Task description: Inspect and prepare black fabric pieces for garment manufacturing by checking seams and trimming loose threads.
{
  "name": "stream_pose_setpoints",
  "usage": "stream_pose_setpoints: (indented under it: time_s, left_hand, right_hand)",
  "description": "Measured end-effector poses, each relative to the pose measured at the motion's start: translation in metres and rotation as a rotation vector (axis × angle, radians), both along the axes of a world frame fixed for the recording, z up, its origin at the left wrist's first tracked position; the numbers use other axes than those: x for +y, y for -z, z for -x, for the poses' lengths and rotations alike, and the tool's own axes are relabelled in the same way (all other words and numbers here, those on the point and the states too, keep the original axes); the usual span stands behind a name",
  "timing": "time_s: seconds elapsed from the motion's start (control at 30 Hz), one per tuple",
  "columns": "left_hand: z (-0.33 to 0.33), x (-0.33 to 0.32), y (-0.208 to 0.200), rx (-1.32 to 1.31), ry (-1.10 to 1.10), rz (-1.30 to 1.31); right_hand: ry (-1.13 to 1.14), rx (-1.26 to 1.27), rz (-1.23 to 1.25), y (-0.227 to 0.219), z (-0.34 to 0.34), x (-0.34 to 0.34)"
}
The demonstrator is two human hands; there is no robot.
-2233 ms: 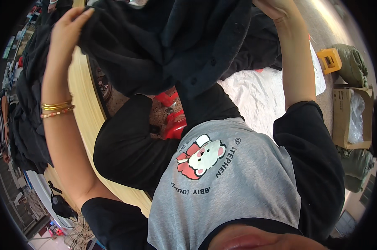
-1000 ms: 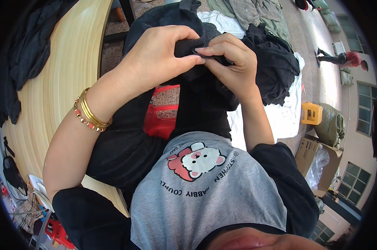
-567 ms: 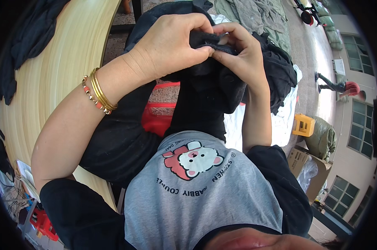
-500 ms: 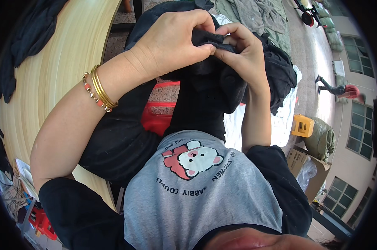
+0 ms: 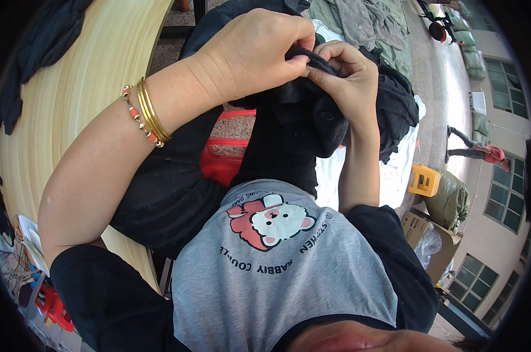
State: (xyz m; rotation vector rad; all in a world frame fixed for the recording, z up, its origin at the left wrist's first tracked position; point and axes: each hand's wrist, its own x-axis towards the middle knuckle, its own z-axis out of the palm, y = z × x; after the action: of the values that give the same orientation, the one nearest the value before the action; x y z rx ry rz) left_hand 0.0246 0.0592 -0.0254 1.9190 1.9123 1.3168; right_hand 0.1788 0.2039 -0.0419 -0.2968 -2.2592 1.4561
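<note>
A black garment (image 5: 330, 128) lies bunched over my lap, a fold of its edge raised between my two hands. My left hand (image 5: 259, 54), with gold bangles and a beaded bracelet at its wrist, is closed, thumb and fingers pinching that fold. Close beside it, my right hand (image 5: 353, 79) pinches the same fold from the other side, thumb below and fingers above. Fingertips of both hands nearly meet there. A small round button-like spot shows on the cloth below the right hand. The far side of the fold is hidden by my fingers.
On the left stands a wood-grain table (image 5: 101, 76) with dark cloth (image 5: 54, 35) at its far end. A red stool (image 5: 221, 158) shows by my legs. Grey-green garments (image 5: 359, 23) lie ahead. To the right are a yellow stool (image 5: 425, 180), a cardboard box (image 5: 441, 246) and a distant walking person (image 5: 491, 154).
Both hands have shifted slightly right with the garment, and the pinched fold now lies flatter between them. The distant person has moved.
</note>
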Motion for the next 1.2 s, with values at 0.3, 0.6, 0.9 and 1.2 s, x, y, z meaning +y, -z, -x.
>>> stream_pose_setpoints:
  time_s: [0.3,0.6,0.9,1.2]
  left_hand:
    - [0.014,0.004,0.002,0.319,-0.134,-0.087]
    - [0.081,-0.026,0.024,-0.305,0.18,0.624]
    - [0.058,-0.025,-0.02,-1.032,0.143,0.351]
    - [0.024,-0.013,-0.033,-1.124,0.106,0.261]
  right_hand:
    - [0.213,-0.089,-0.546,-0.011,-0.023,0.024]
    - [0.418,-0.4,-0.258,0.013,-0.083,0.078]
    - [0.209,-0.093,0.176,0.004,-0.121,0.077]
    - [-0.348,0.09,-0.484,-0.063,-0.055,0.004]
